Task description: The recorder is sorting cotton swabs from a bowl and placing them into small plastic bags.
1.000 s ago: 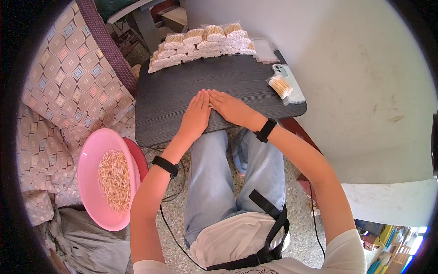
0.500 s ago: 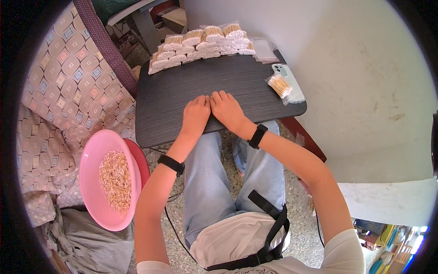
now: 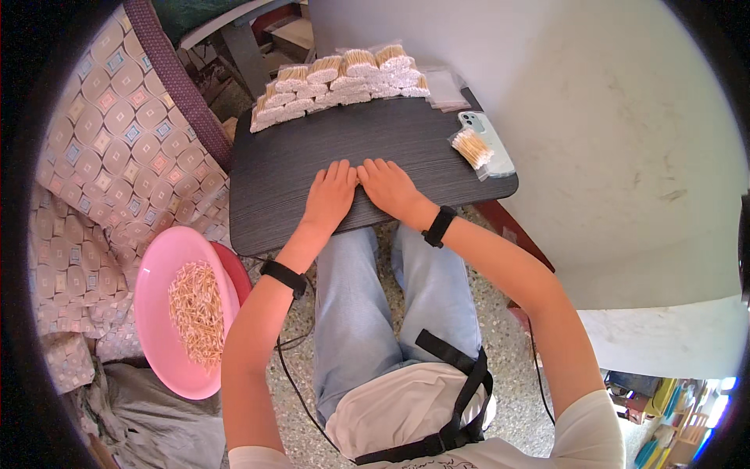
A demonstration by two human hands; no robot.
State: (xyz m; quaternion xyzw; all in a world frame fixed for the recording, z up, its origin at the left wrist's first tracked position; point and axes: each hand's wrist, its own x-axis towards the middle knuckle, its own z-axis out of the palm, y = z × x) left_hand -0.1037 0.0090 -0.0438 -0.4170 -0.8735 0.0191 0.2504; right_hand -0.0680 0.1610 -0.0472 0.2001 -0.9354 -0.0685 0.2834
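My left hand (image 3: 331,192) and my right hand (image 3: 387,187) sit side by side over the near part of the dark wood-grain table (image 3: 297,156), thumbs close together. The fingers of both bend down and inward. A small tan sliver shows between them, but the palms hide what they hold. Farther back, several clear bags of cotton swabs (image 3: 324,70) are stacked in a pile with their white tips facing me. One more bag of cotton swabs (image 3: 472,148) lies at the right, resting partly on a pale phone (image 3: 494,148).
Flat clear bags (image 3: 448,91) lie at the table's back right corner. A pink basin (image 3: 153,313) of loose cotton swabs stands low on the left, above a red stool (image 3: 233,270). Patterned cloth (image 3: 101,141) hangs left; a pale wall (image 3: 617,156) closes the right.
The hands have parted slightly at the thumbs, and a tan sliver now shows between them. My left fingers reach a little farther forward. The whole view has shifted slightly.
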